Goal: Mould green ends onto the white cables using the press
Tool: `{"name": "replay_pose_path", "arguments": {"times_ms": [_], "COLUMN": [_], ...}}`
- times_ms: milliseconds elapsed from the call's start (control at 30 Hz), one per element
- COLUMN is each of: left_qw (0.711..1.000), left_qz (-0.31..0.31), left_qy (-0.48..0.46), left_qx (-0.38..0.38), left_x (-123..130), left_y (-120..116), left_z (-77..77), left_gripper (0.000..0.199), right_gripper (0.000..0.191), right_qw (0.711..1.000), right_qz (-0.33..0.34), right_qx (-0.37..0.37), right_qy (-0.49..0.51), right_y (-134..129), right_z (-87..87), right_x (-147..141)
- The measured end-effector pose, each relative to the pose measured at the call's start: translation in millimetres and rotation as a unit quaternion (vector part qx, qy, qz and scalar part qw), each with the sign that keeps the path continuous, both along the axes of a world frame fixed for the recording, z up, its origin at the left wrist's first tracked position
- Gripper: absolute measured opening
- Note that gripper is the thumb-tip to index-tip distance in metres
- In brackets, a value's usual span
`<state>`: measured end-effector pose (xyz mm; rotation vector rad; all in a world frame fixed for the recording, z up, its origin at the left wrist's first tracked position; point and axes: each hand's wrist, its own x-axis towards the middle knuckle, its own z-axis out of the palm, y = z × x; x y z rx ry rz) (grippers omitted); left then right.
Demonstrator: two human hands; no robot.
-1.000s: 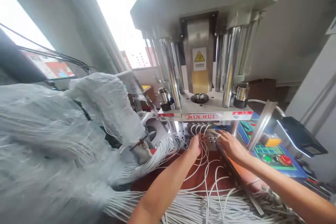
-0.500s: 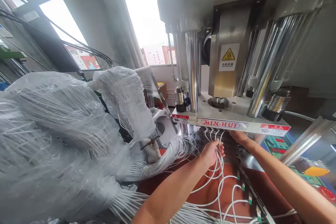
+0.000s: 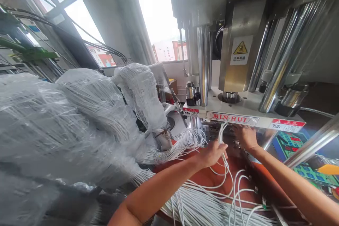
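My left hand (image 3: 215, 151) is closed round a small bunch of white cables (image 3: 221, 136), in front of the press. The tops of these cables are gathered close together just below the plate marked MIN-HUI (image 3: 233, 118). My right hand (image 3: 246, 137) reaches under the plate's front edge, palm down, over the dark metal mould (image 3: 230, 137). Its fingers look stretched out, with the tips partly hidden and nothing visible in them. Below my hands, more white cables (image 3: 196, 201) lie across a reddish-brown surface (image 3: 193, 169).
Plastic-wrapped cable bundles (image 3: 97, 106) fill the left side. A dark rail (image 3: 261, 194) with a green-tipped cable end runs along the lower right. Steel columns (image 3: 202, 67) flank the press nozzle, which bears a hot-surface label (image 3: 240, 50). A control panel (image 3: 293, 144) stands at right.
The cables in my left hand have come away from the mould and bunched together. My right hand has drawn back partly from under the plate. The view has swung left.
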<state>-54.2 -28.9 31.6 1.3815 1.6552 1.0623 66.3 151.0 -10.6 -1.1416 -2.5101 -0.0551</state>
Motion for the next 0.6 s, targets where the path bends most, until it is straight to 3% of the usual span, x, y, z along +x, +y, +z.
{"name": "replay_pose_path", "arguments": {"times_ms": [67,167,267,333,433,533,600], "left_qw": [0.993,0.949,0.907,0.902,0.9,0.888,0.876], "left_qz": [0.021,0.18,0.299,0.321,0.339,0.348,0.356], "left_qy": [0.117,0.254,0.293,0.287,0.268,0.274,0.285], "left_qx": [0.001,0.052,0.05,0.017,-0.051,-0.123,-0.157], "left_x": [-40.0,-95.7,-144.1,-171.5,-200.8,-212.3,-211.7], "left_y": [-24.7,-44.9,-41.9,-32.7,-17.8,-7.4,-5.3], "left_z": [31.6,77.2,106.2,112.4,105.5,91.9,87.2], "left_gripper": [0.031,0.021,0.018,0.018,0.018,0.024,0.028], "right_gripper": [0.03,0.028,0.027,0.024,0.02,0.018,0.017], "right_qw": [0.999,0.995,0.992,0.99,0.984,0.977,0.978], "right_qz": [-0.013,-0.014,-0.041,-0.074,-0.135,-0.178,-0.172], "right_qx": [0.027,0.047,0.045,0.046,0.035,0.009,-0.01], "right_qy": [-0.039,-0.092,-0.108,-0.108,-0.108,-0.116,-0.119], "right_y": [-17.7,-38.9,-54.2,-65.8,-85.8,-100.2,-102.3], "right_z": [0.4,3.2,4.4,3.4,-0.5,-8.2,-16.0], "right_x": [21.7,57.7,97.5,125.0,162.3,189.2,201.0]}}
